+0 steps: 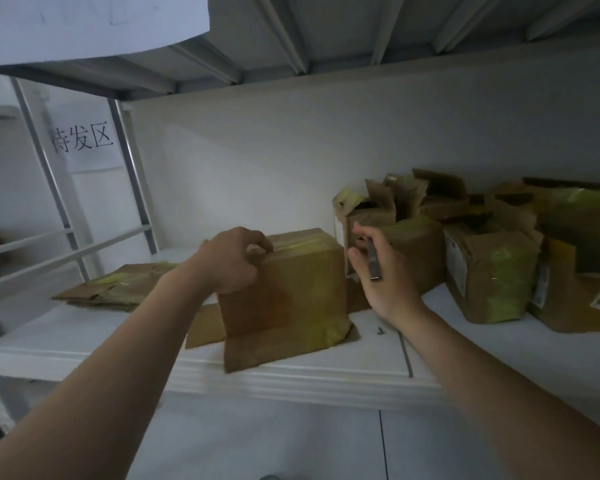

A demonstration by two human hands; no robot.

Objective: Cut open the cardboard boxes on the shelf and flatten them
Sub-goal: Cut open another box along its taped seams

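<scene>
I stand in a storeroom or dispatch area of a warehouse. White metal shelving (291, 372) with ribbed steel decking overhead (326, 32) fills my view. A paper sign (84, 138) printed with Chinese characters hangs on the upright frame. Used cardboard boxes (492, 271) sealed with yellow tape crowd the shelf, and flattened cardboard (118, 287) lies stacked at the left.

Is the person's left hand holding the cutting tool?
No, the left hand grips the top edge of the middle box, while the slim cutter is held in the right hand.
</scene>
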